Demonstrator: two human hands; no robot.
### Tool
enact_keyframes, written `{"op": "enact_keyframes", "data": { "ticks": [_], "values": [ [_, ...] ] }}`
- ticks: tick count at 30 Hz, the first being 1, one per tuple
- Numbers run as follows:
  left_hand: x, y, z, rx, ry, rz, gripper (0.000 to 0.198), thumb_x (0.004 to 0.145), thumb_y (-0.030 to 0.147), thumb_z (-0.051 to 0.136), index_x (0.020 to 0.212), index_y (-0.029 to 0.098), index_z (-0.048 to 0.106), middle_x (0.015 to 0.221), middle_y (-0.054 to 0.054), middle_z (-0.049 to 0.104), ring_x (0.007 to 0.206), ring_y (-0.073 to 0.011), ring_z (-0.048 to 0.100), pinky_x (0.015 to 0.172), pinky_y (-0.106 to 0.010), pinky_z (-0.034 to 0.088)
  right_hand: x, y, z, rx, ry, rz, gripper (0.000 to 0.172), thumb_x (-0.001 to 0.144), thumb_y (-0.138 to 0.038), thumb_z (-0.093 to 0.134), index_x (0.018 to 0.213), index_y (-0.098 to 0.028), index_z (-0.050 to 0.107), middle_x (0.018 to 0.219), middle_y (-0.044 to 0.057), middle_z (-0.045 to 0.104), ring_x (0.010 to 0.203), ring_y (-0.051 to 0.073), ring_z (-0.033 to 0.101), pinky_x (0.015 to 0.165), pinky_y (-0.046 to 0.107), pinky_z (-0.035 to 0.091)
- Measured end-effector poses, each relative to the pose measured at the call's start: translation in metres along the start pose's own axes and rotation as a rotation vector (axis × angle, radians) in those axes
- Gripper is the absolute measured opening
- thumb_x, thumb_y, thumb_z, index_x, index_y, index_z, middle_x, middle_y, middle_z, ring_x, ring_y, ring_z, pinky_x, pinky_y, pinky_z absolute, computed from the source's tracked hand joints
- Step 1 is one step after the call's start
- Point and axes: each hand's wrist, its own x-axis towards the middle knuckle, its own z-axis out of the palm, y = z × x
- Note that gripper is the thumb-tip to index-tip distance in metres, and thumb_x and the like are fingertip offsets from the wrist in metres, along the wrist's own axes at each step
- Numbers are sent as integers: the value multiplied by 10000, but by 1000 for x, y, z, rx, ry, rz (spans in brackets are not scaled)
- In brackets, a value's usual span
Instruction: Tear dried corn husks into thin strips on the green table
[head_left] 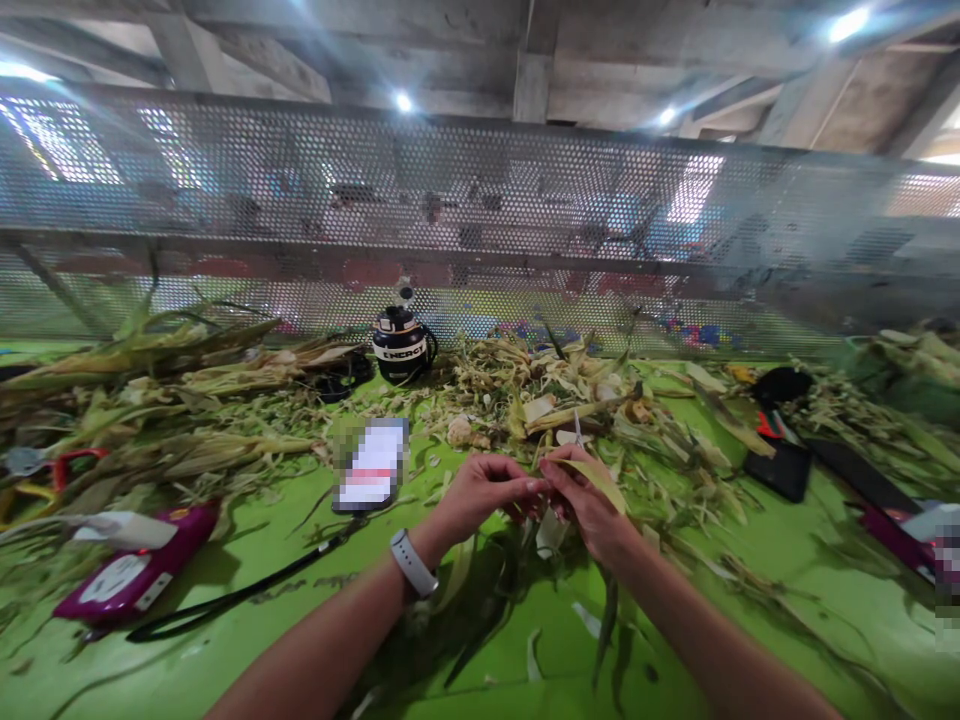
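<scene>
My left hand [484,495] and my right hand [585,505] meet above the green table [285,540], fingers pinched together on a corn husk [596,478] that curls up and to the right. A white watch [412,563] is on my left wrist. Pale and green husk strips hang and lie below both hands. A heap of stripped husks [570,400] lies just beyond them.
Long corn stalks [150,400] are piled at the left. A phone on a black cord [373,465], a black mug [403,345], a magenta device [135,575] and dark tools [784,465] lie about. A perforated metal screen [480,220] closes off the back.
</scene>
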Motion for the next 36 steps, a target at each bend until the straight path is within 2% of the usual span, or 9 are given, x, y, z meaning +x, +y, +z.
{"op": "enact_keyframes", "data": {
  "ticks": [9,25,36],
  "values": [
    [0,0,-1,-4,-18,-21,331,576,399,799,659,116,649,601,-38,679,516,-117,619,491,-211,493,-2,-1,-2,-42,-51,-40,203,700,-399,719,685,-235,600,499,-51,530,404,83,432,393,207,304],
    [1,0,-1,15,-74,-32,329,640,419,751,728,116,661,635,-28,686,545,-119,630,481,-200,484,0,1,-6,-4,-108,-15,263,734,-434,688,712,-209,554,479,-71,488,408,62,396,389,189,269],
    [1,-2,1,30,-30,-12,331,598,383,788,614,111,600,570,-22,666,489,-104,605,491,-205,493,-1,-1,-3,-7,-110,61,306,683,-449,721,699,-212,529,494,-59,532,390,65,415,362,187,257]
  ]
}}
